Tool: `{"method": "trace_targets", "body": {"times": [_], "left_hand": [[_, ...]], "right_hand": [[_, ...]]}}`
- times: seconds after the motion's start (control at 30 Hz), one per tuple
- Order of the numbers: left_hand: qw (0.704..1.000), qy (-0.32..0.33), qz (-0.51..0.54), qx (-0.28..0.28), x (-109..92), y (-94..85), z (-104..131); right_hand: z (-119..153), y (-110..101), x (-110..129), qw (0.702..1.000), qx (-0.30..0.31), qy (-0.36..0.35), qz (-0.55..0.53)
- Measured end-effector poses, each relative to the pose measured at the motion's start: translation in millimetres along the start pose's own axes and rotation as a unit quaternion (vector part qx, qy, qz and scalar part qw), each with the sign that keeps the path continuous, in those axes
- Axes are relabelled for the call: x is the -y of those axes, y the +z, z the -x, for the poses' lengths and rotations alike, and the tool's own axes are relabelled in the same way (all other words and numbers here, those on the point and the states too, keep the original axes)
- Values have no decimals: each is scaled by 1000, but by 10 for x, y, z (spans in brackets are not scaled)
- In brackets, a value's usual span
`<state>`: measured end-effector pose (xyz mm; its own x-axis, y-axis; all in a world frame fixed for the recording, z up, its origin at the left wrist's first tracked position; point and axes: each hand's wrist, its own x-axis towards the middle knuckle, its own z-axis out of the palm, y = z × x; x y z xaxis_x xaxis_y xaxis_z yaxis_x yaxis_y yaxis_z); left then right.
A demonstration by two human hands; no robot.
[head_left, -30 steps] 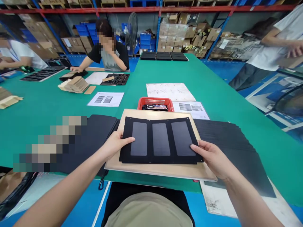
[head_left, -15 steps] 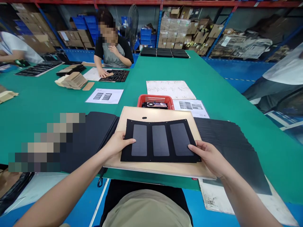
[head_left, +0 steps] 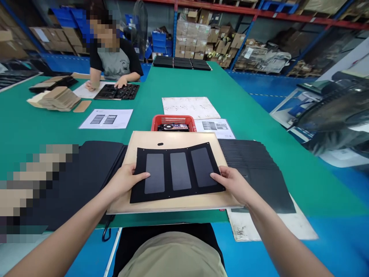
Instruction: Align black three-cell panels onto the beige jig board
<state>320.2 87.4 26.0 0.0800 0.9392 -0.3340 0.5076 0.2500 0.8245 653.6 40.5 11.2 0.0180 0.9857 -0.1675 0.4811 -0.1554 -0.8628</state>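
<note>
Panel (head_left: 180, 171); long axis crosswise, right end slightly farther away; grip: left hand (head_left: 122, 181), right hand (head_left: 235, 185) pinching its ends

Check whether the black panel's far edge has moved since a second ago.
Yes. Against the pale board, the black panel has its far edge slightly nearer the camera, uncovering a small black oval; whether it slid or tilted, I cannot tell.
</note>
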Motion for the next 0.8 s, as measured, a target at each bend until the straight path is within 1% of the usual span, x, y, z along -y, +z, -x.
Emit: {"method": "trace_targets", "body": {"times": [0.1,0.23,0.37,0.47,0.53,0.67,0.8], "left_hand": [[1000,2,-15,-11,-15,-1,4],[1000,-3,-10,-8,-19,-7,2],[999,-11,-34,-9,3,-24,-16],[999,2,-51,-1,-11,-31,-20],[998,17,-68,-6,-36,-29,-16],[992,32,-121,-30,-39,-35,-25],[991,35,-131,2,57,-66,-73]], "right_hand": [[-1,4,-13,1000,22,-1,-5],[-4,16,-32,1000,13,-10,19],[-7,-1,-4,999,10,-6,49],[-18,-58,31,996,25,6,86],[-34,-103,40,992,37,14,116],[-69,-148,27,977,7,20,212],[-64,-126,35,965,-18,36,258]]}}
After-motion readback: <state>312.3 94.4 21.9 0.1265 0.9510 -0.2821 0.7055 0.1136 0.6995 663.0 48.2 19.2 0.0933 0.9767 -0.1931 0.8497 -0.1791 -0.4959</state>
